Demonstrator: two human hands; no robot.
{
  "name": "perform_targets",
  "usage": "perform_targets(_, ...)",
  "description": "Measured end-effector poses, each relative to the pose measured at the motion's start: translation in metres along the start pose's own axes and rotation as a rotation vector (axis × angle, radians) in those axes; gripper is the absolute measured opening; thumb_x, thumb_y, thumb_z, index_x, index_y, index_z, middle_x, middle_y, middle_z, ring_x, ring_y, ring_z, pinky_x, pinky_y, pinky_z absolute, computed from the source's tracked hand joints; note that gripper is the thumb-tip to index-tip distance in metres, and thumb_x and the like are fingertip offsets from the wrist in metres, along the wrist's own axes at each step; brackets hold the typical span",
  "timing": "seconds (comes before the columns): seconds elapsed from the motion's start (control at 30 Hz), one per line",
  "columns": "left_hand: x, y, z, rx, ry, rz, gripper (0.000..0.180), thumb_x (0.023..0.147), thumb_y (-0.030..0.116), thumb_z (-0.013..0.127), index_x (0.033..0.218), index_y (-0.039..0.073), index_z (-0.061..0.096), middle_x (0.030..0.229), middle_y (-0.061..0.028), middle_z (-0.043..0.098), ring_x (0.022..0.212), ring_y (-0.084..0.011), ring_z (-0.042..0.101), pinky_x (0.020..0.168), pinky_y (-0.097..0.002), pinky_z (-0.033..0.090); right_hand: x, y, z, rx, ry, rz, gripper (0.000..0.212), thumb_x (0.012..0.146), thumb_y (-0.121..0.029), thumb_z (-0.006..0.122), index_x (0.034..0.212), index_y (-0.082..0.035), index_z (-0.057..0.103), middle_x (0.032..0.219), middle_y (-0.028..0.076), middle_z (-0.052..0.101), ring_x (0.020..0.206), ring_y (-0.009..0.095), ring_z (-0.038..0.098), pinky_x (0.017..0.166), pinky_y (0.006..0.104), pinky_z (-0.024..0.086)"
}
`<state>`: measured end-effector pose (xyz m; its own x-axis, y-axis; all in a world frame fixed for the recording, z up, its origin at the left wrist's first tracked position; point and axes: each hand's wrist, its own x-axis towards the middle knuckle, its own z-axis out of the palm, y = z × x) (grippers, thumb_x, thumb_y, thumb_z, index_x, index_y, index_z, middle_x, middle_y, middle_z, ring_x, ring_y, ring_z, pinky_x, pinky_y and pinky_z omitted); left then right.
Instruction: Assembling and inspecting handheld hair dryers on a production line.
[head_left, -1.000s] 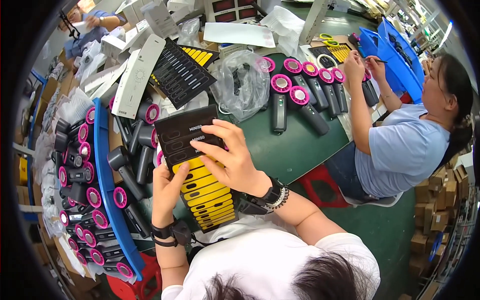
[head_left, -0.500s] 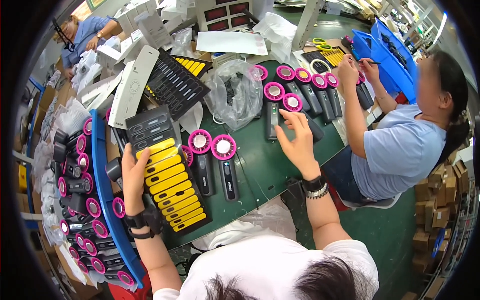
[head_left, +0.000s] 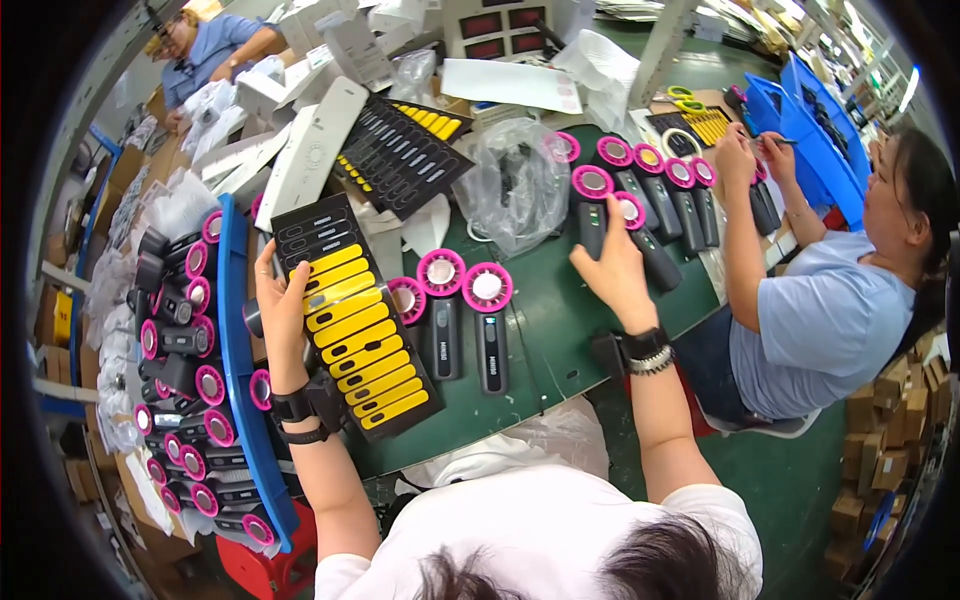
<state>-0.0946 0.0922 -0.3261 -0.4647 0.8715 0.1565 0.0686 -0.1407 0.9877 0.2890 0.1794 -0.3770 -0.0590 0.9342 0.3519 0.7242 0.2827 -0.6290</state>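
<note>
In my left hand (head_left: pixel 285 315) is a black label sheet (head_left: pixel 315 228) with yellow strips bared over most of it; my thumb lies on its face and my fingers pass behind. My right hand (head_left: pixel 622 275), thumb and fingers apart, reaches over the green table among the handheld fans. Closest to it are a fan with a pink ring head and dark handle (head_left: pixel 591 228) and another dark-handled fan (head_left: pixel 657 262), whose pink head my fingers partly cover. Whether my fingertips touch either is unclear. Three more fans, one of them this fan (head_left: pixel 492 350), lie between my hands.
A blue bin (head_left: pixel 236 330) filled with fans stands at the left. Behind the sheet are further label sheets (head_left: pixel 405 155), white boxes (head_left: pixel 312 150) and a clear plastic bag (head_left: pixel 515 180). At the right a co-worker (head_left: pixel 830 310) sits working with both hands; another person is at far left.
The whole view has shifted, moving the scene rightward. My right hand has come slightly closer to the nearest fan handle. The label sheet in my left hand has moved a little away from my body.
</note>
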Motion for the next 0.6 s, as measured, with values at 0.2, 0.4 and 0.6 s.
perform_targets(0.2,-0.007,-0.02,-0.021,-0.05,0.002,0.001,0.051,0.088,0.0,0.049,0.134,0.0,0.026,0.104,-0.0141,0.06,0.088,-0.0155,0.061,0.074,-0.0251,0.049,-0.014,-0.049,-0.049,0.415,-0.061,0.21,0.067,0.078,-0.009,0.055,0.136,-0.001,0.022,0.11,0.023,0.051,0.089,0.025,0.058,0.081,0.034,0.045)
perform_targets(0.4,0.012,-0.007,0.001,0.22,-0.061,-0.072,0.055,0.086,0.005,0.052,0.133,-0.002,0.025,0.098,-0.0151,0.06,0.081,-0.016,0.061,0.071,-0.0253,0.048,-0.03,-0.08,-0.048,0.709,-0.099,-0.035,0.063,0.08,-0.004,0.051,0.136,0.0,0.023,0.123,0.017,0.042,0.097,0.02,0.051,0.083,0.029,0.042)
perform_targets(0.6,-0.042,0.008,-0.005,0.875,0.135,0.304,0.053,0.077,0.012,0.061,0.123,-0.004,0.041,0.111,-0.0226,0.05,0.098,-0.0342,0.053,0.08,-0.0398,0.046,-0.078,-0.106,-0.029,0.719,-0.293,-0.194,0.062,0.077,0.002,0.048,0.135,0.001,0.027,0.138,0.012,0.029,0.123,0.023,0.034,0.101,0.0321,0.029)
